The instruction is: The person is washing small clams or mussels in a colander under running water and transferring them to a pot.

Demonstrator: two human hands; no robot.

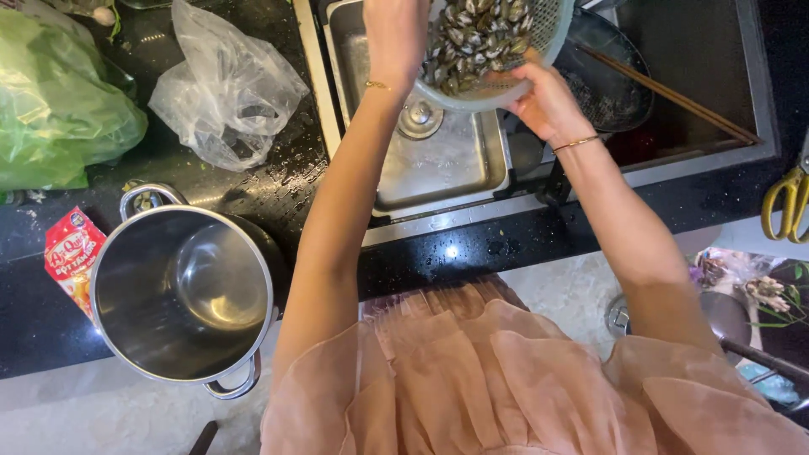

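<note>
A large steel pot (pixel 181 299) stands empty on the dark wet counter (pixel 278 190) at the left, with a small red sachet (pixel 72 253) lying just beside its left wall. Behind the pot lie a crumpled clear plastic bag (pixel 227 84) and, further left, a green plastic bag (pixel 55 101) bulging with something that cannot be made out. To the right, a dark pan (pixel 611 84) sits with a pair of wooden chopsticks (pixel 674 97) laid across its rim, and yellow-handled scissors (pixel 788 198) lie at the far right edge of the counter.
</note>
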